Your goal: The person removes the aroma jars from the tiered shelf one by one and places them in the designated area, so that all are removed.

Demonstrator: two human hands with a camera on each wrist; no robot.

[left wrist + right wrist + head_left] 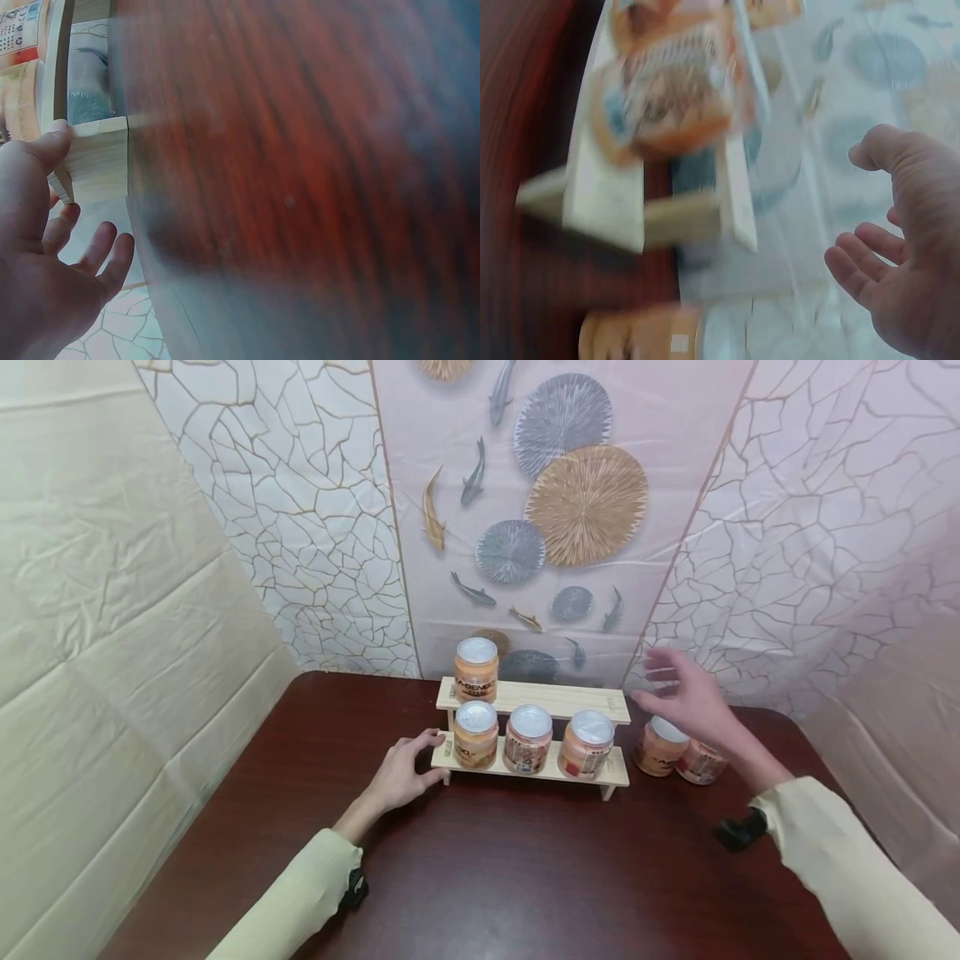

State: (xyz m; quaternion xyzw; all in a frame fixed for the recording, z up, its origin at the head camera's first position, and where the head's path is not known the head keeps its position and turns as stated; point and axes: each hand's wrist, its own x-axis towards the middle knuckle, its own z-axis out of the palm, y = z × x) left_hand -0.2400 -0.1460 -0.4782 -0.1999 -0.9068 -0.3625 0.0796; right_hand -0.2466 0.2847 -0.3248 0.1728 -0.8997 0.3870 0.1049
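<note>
A two-step wooden rack [555, 697] stands on the table. One orange-labelled jar [477, 678] with a silvery lid is at the left of its upper step. Three similar jars sit on the lower step: the left jar [476, 745], the middle jar [528, 748] and the right jar [586, 753]. My left hand [401, 772] grips the lower step's left end; in the left wrist view its thumb [54, 142] lies against the board's corner. My right hand [690, 697], fingers spread and holding nothing, hovers above a jar [658, 752] right of the rack.
Another jar [702, 763] stands beside that one, partly covered by the right forearm. Dark reddish-brown tabletop [480, 877] extends in front of the rack. A patterned cloth [480, 468] hangs directly behind the table, and plain beige cloth [112, 610] hangs at the left side.
</note>
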